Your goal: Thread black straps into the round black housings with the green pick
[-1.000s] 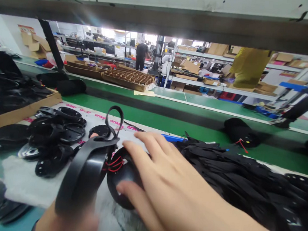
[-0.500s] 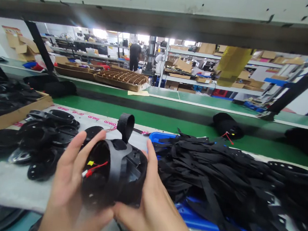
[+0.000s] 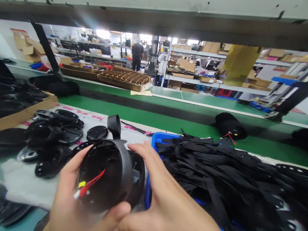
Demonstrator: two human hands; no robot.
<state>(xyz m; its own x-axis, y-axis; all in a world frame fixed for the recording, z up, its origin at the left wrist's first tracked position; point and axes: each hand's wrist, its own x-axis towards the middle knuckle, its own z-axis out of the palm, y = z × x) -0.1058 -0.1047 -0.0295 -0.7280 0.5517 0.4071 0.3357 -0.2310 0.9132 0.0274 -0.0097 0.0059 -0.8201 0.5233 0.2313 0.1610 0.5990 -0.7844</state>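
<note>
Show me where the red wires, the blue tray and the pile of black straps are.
red wires (image 3: 92, 185): head view, on the middle of the strands crossing the black round housing (image 3: 102, 176).
blue tray (image 3: 157, 139): head view, on its bare near-left corner rim.
pile of black straps (image 3: 227, 176): head view, on the heap's middle.

Round housing (image 3: 108, 177): lay centre front, cupped between the left hand (image 3: 76, 210) and the right hand (image 3: 165, 213). Left of the housing: loose plates (image 3: 54, 137) on a sheet. Farther left: a cardboard box (image 3: 11, 118). Right of the housing: a tray (image 3: 156, 140) heaped with straps (image 3: 233, 176). Behind the housing: a conveyor belt (image 3: 170, 121).
</note>
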